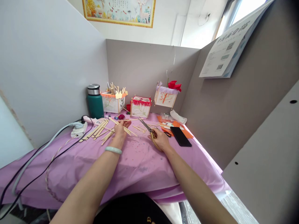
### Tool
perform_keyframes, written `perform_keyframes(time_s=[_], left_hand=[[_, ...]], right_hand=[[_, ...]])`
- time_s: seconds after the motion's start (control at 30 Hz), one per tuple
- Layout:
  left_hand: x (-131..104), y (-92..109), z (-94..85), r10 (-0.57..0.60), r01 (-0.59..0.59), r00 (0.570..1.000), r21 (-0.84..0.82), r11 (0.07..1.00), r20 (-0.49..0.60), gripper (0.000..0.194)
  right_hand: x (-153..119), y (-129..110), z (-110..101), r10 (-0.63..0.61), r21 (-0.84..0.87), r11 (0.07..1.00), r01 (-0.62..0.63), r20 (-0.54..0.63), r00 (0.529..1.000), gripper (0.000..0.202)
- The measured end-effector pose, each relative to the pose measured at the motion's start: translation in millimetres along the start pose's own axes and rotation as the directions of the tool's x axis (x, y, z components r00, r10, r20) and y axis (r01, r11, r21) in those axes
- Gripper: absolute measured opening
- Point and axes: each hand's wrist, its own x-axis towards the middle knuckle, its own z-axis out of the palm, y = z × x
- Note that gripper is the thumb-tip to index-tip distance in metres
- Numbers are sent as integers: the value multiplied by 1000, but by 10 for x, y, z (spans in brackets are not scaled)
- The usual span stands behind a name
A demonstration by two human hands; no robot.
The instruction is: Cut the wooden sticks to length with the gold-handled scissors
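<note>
My left hand [121,130] is closed around a few thin wooden sticks [131,132] that cross one another and poke out past the fingers. My right hand [160,139] grips the golden handles of a pair of scissors [147,126], whose blades point up and left towards those sticks. The blades look slightly apart. Left of my left hand, a loose pile of similar wooden sticks [99,129] lies on the purple tablecloth [140,161]. Short cut pieces of stick [139,128] lie between my hands.
A teal bottle [95,102] and decorated paper boxes [140,109] stand along the back partition. At right lie a black phone [180,136] and orange paper [187,133]. A power strip [78,129] with cables [50,146] sits at left. Grey partitions [149,71] enclose the table.
</note>
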Motion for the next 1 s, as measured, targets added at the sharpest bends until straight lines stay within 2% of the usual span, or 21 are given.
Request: perform_keyframes(time_s=[0.2,0.27,0.33,0.4,0.43,0.57,0.73,0.87,1.0], left_hand=[[-89,-6,9,-121,98,974,126,987,190,9],[-105,0,-2,-169,117,936,179,977,308,17],[-119,9,-13,-233,150,879,222,963,416,22],[-132,23,-19,-280,177,837,252,951,470,22],[-140,32,-21,-293,185,830,261,947,475,21],[-166,67,-25,-352,226,819,308,924,454,17],[-192,54,-45,-384,196,748,373,907,541,23],[-210,0,-52,-393,127,680,429,894,618,31],[-211,-35,-47,-379,69,660,450,890,648,32]], right_hand=[[77,139,19,79,136,988,-66,-92,993,39],[108,207,15,77,242,969,-46,-121,990,42],[133,270,13,76,350,936,-27,-128,989,44],[151,321,17,78,414,910,-20,-124,989,46],[157,340,20,78,425,905,-18,-124,989,47],[179,389,39,68,439,898,-2,-134,989,48],[166,358,43,36,460,888,30,-135,990,47],[94,236,10,-55,308,949,74,-70,996,38],[26,127,-42,-129,194,972,130,-17,991,30]])
